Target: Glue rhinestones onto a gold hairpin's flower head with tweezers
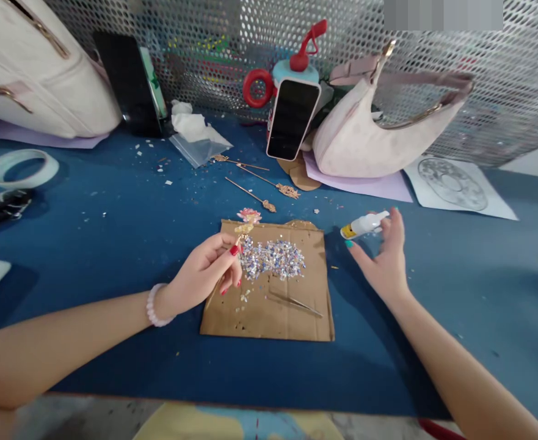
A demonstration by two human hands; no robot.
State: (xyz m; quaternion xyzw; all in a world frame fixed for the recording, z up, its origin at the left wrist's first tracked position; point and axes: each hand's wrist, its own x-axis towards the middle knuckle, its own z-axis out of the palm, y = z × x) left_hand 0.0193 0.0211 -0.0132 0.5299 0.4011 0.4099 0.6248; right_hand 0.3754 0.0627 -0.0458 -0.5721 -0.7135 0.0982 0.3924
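Left hand pinches hairpin by its stem, flower head raised above glitter chips. These are heaped on cardboard, likely to catch strays. Right hand, fingers spread and holding nothing, touches glue bottle lying on bench.

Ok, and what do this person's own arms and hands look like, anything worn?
Both arms are bare, no sleeves or gloves. The left hand has red-painted nails and a bracelet of pale pink beads at the wrist. The right hand has teal-painted nails and nothing on the wrist. No rings show.

Bright even light, soft shadows, warped edges.
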